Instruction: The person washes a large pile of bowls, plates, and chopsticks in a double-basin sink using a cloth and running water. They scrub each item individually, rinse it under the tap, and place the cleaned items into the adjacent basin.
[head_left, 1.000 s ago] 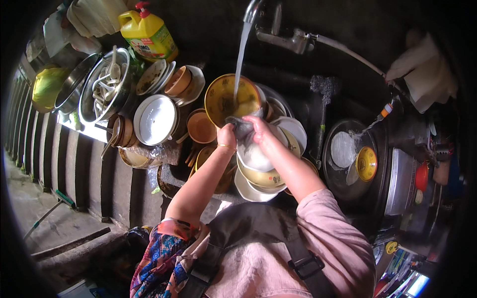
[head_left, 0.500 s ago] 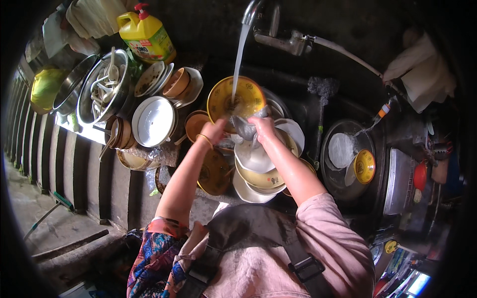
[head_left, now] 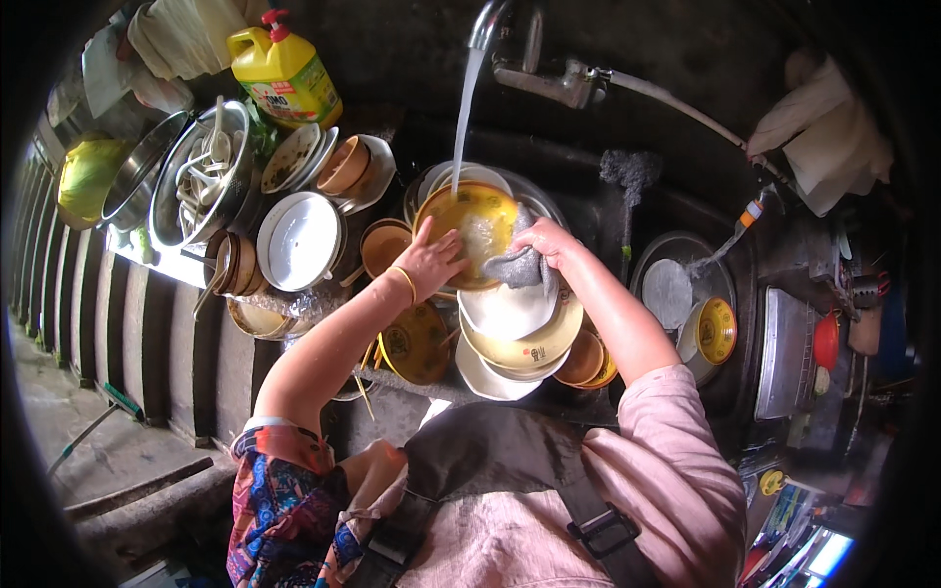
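Note:
Running water (head_left: 463, 127) falls from the faucet (head_left: 485, 34) into a yellow bowl (head_left: 446, 209), which has foamy water inside. My left hand (head_left: 431, 260) lies over the bowl's left side, fingers spread apart. On the right side, my right hand (head_left: 549, 241) grips a wet grey cloth (head_left: 521, 271) against the rim. Directly below sit a white bowl (head_left: 505, 312) and a cream bowl (head_left: 539, 348), stacked over other dishes. A second yellow bowl (head_left: 417, 343) leans under my left forearm.
Left stand a white basin (head_left: 301, 240), a metal bowl of spoons (head_left: 204, 176) and a yellow detergent jug (head_left: 284, 73). A dark round basin (head_left: 652, 338) at right holds a yellow bowl (head_left: 716, 330). A scrubbing brush (head_left: 632, 176) lies by the sink's back.
The yellow bowl has come down slightly and lies flatter over the stack. My left hand has loosened from its rim and spread its fingers. My right hand moved right with the cloth.

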Motion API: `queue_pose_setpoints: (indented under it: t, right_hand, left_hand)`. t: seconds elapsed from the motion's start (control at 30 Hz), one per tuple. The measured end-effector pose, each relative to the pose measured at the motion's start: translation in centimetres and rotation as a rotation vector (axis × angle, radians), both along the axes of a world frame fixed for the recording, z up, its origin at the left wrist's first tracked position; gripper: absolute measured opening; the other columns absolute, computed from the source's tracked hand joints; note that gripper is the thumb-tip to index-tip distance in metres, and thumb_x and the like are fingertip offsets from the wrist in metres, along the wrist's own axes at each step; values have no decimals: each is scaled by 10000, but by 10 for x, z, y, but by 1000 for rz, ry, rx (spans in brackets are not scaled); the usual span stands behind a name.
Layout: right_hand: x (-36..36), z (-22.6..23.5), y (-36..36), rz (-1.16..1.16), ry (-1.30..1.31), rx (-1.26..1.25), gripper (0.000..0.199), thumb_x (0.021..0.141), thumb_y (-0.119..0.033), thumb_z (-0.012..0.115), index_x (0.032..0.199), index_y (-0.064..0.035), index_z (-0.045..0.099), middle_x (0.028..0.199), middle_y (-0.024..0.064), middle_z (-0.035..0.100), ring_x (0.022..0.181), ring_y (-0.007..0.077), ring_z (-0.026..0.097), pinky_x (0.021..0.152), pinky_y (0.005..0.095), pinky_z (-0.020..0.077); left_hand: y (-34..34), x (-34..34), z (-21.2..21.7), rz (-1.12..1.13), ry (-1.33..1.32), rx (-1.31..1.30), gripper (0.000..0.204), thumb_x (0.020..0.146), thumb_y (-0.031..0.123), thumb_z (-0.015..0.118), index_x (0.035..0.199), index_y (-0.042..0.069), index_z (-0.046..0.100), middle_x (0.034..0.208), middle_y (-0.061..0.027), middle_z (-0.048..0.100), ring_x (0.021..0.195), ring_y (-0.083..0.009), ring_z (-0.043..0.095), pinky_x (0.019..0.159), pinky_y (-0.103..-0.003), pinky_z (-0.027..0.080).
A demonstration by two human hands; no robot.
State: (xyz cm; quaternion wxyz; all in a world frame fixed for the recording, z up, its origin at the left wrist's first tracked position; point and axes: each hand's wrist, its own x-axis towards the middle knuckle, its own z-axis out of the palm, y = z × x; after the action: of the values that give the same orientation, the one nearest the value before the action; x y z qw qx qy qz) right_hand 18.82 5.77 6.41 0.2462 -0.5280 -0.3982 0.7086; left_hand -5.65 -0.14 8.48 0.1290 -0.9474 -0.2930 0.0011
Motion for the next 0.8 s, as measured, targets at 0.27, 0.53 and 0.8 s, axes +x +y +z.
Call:
queue_pose_setpoints:
  t: [0.27,0.53,0.8]
  right_hand:
    - [-71,30,-57,-317,176,446,728,805,-310,575,1298,-2,136,1208,181,396,1082,279,438,937,372,362]
    - [-54,15,0,-394,105,166,457,861,-364,455,1103,24,465,1029,180,540,947,298,547,786,422,461]
    - [-57,-37,-47,-594,665,-33,285,845,-198,458,1046,-5,520,979,106,580,846,198,558,763,314,444]
  left_hand:
    - [21,30,9,460,-473,-814,244,733,73,548,965,0,566,801,-179,609,671,-304,583,651,-353,462]
    - [21,20,19,531,-1266,-1345,221,728,-6,608,946,-15,575,864,-36,606,756,-111,564,687,-235,455]
    - [15,55,7,636,-1513,-1145,180,756,15,603,935,4,589,846,1,599,741,-73,543,660,-200,443]
